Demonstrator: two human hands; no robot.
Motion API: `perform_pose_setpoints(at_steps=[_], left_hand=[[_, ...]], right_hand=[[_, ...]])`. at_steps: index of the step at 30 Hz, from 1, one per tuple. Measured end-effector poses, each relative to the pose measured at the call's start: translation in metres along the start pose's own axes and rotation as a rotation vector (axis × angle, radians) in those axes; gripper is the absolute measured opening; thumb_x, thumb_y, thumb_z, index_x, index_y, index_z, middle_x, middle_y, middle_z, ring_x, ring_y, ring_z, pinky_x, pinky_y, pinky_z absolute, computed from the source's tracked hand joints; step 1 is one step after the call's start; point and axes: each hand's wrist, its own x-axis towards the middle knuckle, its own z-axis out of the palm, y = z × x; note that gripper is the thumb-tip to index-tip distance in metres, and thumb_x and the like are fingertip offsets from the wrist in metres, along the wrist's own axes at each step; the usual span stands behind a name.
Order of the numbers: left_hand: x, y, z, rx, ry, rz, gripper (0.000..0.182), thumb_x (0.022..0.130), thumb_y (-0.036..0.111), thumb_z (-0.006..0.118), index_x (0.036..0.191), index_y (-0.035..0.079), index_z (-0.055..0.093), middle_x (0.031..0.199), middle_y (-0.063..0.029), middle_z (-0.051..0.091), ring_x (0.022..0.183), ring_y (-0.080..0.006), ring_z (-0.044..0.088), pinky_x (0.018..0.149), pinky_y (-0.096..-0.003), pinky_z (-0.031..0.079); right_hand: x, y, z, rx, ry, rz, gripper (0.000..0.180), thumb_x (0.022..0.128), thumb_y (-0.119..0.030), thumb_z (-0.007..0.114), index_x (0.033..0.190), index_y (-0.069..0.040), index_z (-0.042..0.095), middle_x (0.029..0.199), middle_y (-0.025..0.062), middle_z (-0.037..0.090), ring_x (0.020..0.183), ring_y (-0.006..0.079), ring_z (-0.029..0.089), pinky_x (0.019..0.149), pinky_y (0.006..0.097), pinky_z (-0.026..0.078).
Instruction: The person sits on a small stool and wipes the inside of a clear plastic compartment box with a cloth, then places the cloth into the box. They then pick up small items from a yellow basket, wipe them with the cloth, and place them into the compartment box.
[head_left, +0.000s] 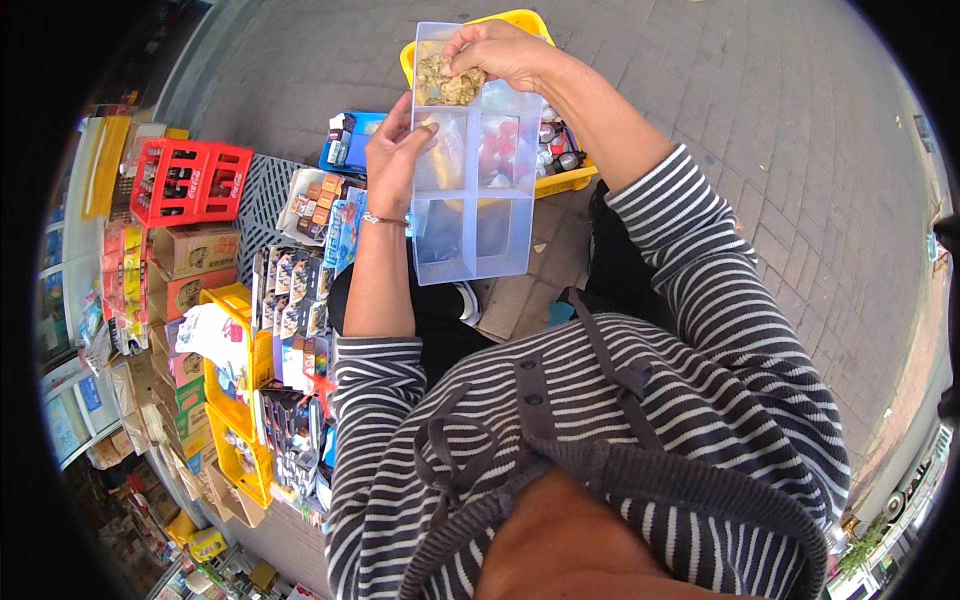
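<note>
A translucent plastic divided box hangs in front of me above the pavement, showing several compartments. My left hand grips its left edge, thumb over the rim. At the top left compartment, my right hand pinches a yellowish-brown, crumpled clump; its exact material is unclear. Part of the clump lies inside that compartment, and my fingers cover its upper edge. Behind the box stands a yellow plastic basket with small bottles, partly seen through the translucent walls.
Left of the box are a blue tray, a carton of small boxes and stacked packaged goods. Farther left stand a red bottle crate, cardboard boxes and yellow crates. Brick paving extends rightward.
</note>
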Motion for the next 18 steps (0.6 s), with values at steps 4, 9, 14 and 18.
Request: perform_pose_setpoints(at_steps=[4, 9, 14, 18], left_hand=[[0.002, 0.000, -0.002, -0.086, -0.028, 0.032, 0.069, 0.079, -0.001, 0.066, 0.143, -0.004, 0.041, 0.112, -0.0094, 0.063, 0.098, -0.0135, 0.061, 0.085, -0.0267, 0.050], [0.000, 0.004, 0.000, -0.179, -0.038, -0.018, 0.068, 0.080, -0.003, 0.065, 0.143, -0.004, 0.040, 0.118, -0.0111, 0.060, 0.104, -0.0165, 0.061, 0.088, -0.0287, 0.051], [-0.003, 0.008, 0.006, -0.256, -0.056, -0.060, 0.065, 0.080, -0.005, 0.062, 0.141, -0.004, 0.042, 0.119, -0.0107, 0.059, 0.107, -0.0186, 0.061, 0.091, -0.0293, 0.051], [-0.007, 0.012, 0.005, -0.173, -0.109, 0.012, 0.064, 0.079, -0.008, 0.060, 0.140, -0.003, 0.044, 0.123, -0.0113, 0.058, 0.109, -0.0187, 0.061, 0.093, -0.0289, 0.050]], right_hand=[[-0.009, -0.015, -0.024, 0.132, -0.006, -0.266, 0.017, 0.089, -0.001, 0.054, 0.105, -0.004, 0.060, 0.090, 0.0073, 0.065, 0.081, 0.0163, 0.064, 0.069, 0.0302, 0.054], [-0.027, -0.034, -0.011, -0.341, 0.245, -0.340, 0.023, 0.082, -0.007, 0.066, 0.104, -0.004, 0.070, 0.102, 0.0121, 0.067, 0.096, 0.0208, 0.063, 0.083, 0.0342, 0.050], [-0.036, -0.021, 0.027, -0.922, 0.180, -0.566, 0.024, 0.080, -0.002, 0.064, 0.104, -0.004, 0.071, 0.118, 0.0197, 0.063, 0.114, 0.0345, 0.057, 0.095, 0.0402, 0.048], [-0.035, -0.020, 0.027, -1.161, 0.219, -0.575, 0.028, 0.077, 0.003, 0.061, 0.100, -0.007, 0.073, 0.116, 0.0150, 0.064, 0.109, 0.0363, 0.059, 0.091, 0.0431, 0.051]])
